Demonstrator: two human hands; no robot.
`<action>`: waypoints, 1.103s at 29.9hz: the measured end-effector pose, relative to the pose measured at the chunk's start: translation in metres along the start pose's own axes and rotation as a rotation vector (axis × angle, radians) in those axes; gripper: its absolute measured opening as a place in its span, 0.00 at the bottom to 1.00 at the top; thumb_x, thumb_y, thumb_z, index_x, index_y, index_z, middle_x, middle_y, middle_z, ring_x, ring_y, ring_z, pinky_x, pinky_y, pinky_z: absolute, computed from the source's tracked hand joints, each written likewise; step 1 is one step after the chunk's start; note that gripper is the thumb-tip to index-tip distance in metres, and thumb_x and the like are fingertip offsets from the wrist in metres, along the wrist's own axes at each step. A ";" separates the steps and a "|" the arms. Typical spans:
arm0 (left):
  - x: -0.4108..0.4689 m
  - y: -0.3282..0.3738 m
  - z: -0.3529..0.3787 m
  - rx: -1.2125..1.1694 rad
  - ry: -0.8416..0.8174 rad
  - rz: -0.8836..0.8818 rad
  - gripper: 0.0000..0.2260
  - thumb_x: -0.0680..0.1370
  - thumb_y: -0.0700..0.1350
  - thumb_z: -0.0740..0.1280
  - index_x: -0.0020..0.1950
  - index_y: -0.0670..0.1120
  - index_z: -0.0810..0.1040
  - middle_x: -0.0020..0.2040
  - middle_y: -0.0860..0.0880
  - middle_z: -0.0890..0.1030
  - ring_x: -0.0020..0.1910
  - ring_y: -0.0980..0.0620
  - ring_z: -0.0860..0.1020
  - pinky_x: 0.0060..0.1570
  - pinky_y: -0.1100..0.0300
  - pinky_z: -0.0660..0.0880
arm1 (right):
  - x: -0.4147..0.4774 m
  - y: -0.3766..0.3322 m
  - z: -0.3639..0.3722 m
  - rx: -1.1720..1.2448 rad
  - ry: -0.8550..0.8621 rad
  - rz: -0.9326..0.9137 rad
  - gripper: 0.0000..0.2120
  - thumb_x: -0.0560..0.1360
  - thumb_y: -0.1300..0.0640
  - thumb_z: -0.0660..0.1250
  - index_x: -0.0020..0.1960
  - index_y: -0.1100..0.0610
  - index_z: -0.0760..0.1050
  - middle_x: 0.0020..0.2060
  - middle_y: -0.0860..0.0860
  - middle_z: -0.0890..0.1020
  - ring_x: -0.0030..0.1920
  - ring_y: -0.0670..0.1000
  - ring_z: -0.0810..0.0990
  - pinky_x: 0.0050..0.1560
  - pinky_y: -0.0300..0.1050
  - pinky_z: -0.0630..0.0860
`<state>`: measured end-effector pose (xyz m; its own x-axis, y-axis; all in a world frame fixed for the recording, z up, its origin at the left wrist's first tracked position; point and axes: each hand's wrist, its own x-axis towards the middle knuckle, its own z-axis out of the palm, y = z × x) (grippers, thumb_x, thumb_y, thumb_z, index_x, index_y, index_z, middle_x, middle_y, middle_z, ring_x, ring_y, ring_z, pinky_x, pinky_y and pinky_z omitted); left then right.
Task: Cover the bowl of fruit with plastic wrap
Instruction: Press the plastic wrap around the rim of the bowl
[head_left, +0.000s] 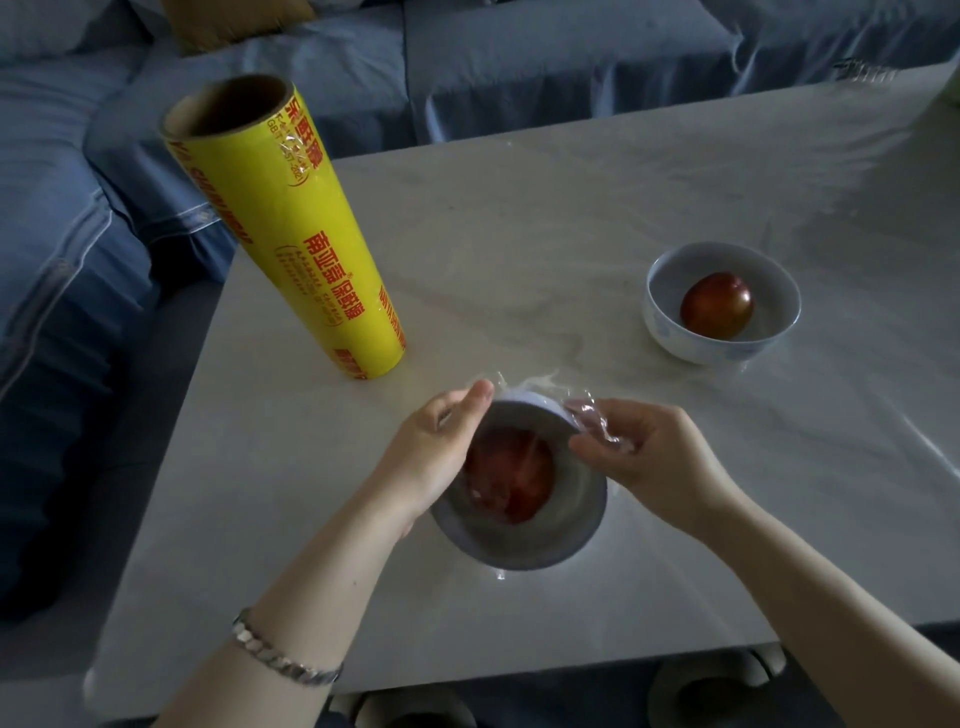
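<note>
A grey bowl (524, 543) with a red fruit (511, 475) inside sits tilted toward me near the table's front. A clear sheet of plastic wrap (597, 423) lies over its opening, bunched at the far right rim. My left hand (434, 449) grips the bowl's left rim, thumb pressing film at the top edge. My right hand (647, 460) pinches the crumpled wrap at the right rim. The yellow plastic wrap roll (291, 239) stands upright on the table's left side.
A second white bowl (670, 332) holding a red fruit (717, 305) stands at the right on the pale marble table (519, 218). A blue-covered sofa (78, 234) runs along the left and back. Stools show under the table's front edge.
</note>
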<state>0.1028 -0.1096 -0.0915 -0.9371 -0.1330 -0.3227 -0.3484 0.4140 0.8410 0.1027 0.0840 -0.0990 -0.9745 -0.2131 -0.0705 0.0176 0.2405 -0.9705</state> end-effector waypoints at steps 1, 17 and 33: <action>-0.001 0.000 -0.001 0.009 -0.014 0.012 0.21 0.74 0.64 0.57 0.54 0.51 0.79 0.50 0.53 0.81 0.48 0.58 0.77 0.39 0.77 0.70 | -0.002 0.001 -0.001 -0.030 -0.007 -0.013 0.17 0.69 0.65 0.70 0.41 0.40 0.78 0.32 0.31 0.81 0.35 0.29 0.76 0.40 0.23 0.70; -0.010 -0.007 0.010 -0.084 0.128 0.137 0.23 0.62 0.67 0.66 0.42 0.48 0.79 0.37 0.58 0.80 0.38 0.66 0.77 0.41 0.73 0.70 | -0.004 -0.043 0.002 -0.205 -0.028 0.065 0.20 0.59 0.36 0.68 0.43 0.49 0.79 0.39 0.43 0.82 0.42 0.42 0.80 0.45 0.40 0.78; -0.030 -0.005 0.013 -0.118 0.124 0.245 0.14 0.55 0.63 0.67 0.37 0.59 0.77 0.37 0.68 0.81 0.40 0.70 0.78 0.41 0.76 0.70 | 0.035 -0.024 0.009 0.007 0.069 0.131 0.05 0.69 0.58 0.72 0.35 0.54 0.78 0.24 0.52 0.66 0.20 0.43 0.60 0.23 0.33 0.60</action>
<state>0.1328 -0.0961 -0.0917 -0.9866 -0.1540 -0.0545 -0.1048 0.3409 0.9342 0.0699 0.0621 -0.0801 -0.9767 -0.1149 -0.1811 0.1472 0.2549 -0.9557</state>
